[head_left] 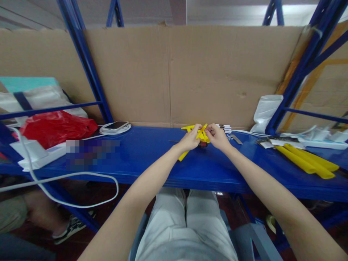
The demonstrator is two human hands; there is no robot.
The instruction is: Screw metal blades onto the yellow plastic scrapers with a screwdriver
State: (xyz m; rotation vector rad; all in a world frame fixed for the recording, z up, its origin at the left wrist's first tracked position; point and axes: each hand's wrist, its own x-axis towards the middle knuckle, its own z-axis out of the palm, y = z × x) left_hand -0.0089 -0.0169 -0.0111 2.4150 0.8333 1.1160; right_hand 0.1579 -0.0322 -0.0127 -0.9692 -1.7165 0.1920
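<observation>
Over the blue tabletop (pixel 146 152), my left hand (pixel 190 140) is closed on a bright yellow piece with several flat arms (pixel 202 133); its exact kind is not clear. From the other side, the bent fingers of my right hand (pixel 217 137) pinch the same piece near its upper end. One yellow arm (pixel 184 156) sticks out below my left hand. A small dark red object (pixel 203 144) shows under the yellow piece, between my hands. My fingers hide part of the piece.
Behind my right hand lie small white packets (pixel 226 128) and a flat metal strip (pixel 237 139). Yellow sheets (pixel 307 161) lie at right. A phone (pixel 117 125) rests on coiled white cable at left, near a red bag (pixel 58 127). Cardboard (pixel 168 76) stands behind the table.
</observation>
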